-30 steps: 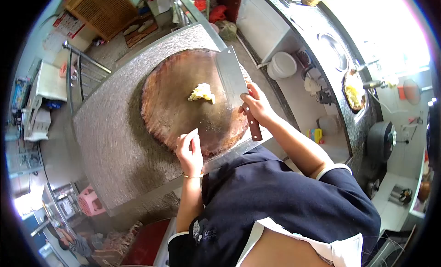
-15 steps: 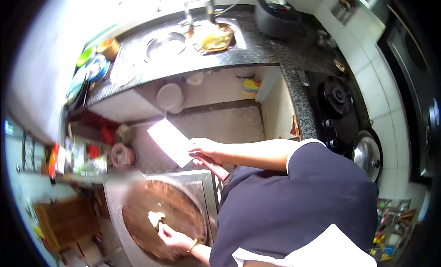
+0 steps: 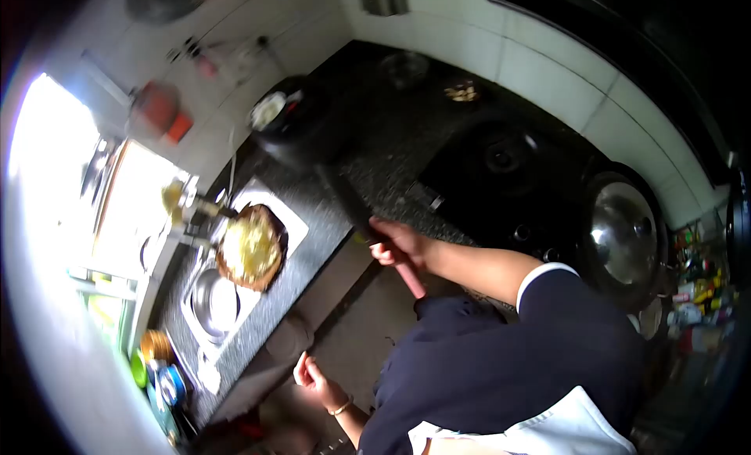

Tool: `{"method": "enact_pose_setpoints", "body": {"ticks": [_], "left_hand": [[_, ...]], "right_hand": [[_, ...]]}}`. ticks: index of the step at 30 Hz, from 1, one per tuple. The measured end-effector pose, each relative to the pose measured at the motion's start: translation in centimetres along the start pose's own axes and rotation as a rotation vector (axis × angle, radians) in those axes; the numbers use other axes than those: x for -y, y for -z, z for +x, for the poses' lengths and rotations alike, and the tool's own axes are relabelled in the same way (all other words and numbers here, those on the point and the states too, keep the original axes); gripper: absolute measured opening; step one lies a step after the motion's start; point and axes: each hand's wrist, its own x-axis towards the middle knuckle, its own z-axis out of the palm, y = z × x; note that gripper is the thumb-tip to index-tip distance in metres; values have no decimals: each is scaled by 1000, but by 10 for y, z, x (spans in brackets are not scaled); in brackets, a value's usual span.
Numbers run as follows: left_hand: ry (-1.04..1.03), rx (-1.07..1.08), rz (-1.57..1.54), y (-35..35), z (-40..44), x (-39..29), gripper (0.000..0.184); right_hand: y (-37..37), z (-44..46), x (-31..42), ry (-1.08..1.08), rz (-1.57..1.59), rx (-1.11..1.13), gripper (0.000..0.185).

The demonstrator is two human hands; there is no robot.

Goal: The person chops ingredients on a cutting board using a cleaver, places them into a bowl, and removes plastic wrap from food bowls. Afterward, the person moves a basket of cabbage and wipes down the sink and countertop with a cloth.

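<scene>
My right hand (image 3: 399,242) is wrapped round the reddish-brown handle of a cleaver (image 3: 346,198). Its blade, turned nearly edge-on and dark, points up and left over the stone counter's edge. Lower down, my left hand (image 3: 317,386), with a bracelet at the wrist, hangs over the floor in front of the cabinets. Its fingers are loosely bent and somewhat apart, and I see nothing in them. Motion blurs the picture slightly.
The counter (image 3: 309,236) holds a sink with a round wooden board (image 3: 227,269) bearing yellowish food and a steel basin (image 3: 210,305). Beyond are a dark cooker (image 3: 289,134), a black stove (image 3: 477,173) and a lidded wok (image 3: 622,232). Bowls (image 3: 156,345) stand at lower left.
My view has swung toward the stove, and the round chopping block has left the frame. My left hand has come away from the pale chopped food. The cleaver has turned from flat to edge-on.
</scene>
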Motion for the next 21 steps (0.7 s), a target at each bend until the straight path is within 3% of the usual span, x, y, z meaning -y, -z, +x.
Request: {"method": "enact_pose_setpoints", "body": {"ticks": [3, 5, 7, 9, 13, 16, 21], "left_hand": [[-286, 449, 77, -110, 38, -31, 11], [-464, 725, 103, -179, 47, -58, 8], [-496, 968, 51, -246, 56, -55, 8], [-384, 1172, -31, -314, 56, -55, 13], [-312, 1413, 146, -454, 52, -43, 23], [-491, 1497, 94, -551, 37, -34, 23], [-657, 1498, 344, -706, 18, -17, 28]], "right_hand": [[52, -63, 62, 186, 151, -25, 32], [73, -119, 76, 511, 219, -67, 29], [91, -172, 71, 738, 272, -81, 26], [98, -216, 48, 944, 239, -187, 24], [83, -246, -9, 1193, 322, -455, 23], [60, -236, -47, 1377, 396, -818, 27], [31, -196, -77, 1608, 464, -1025, 30]]}}
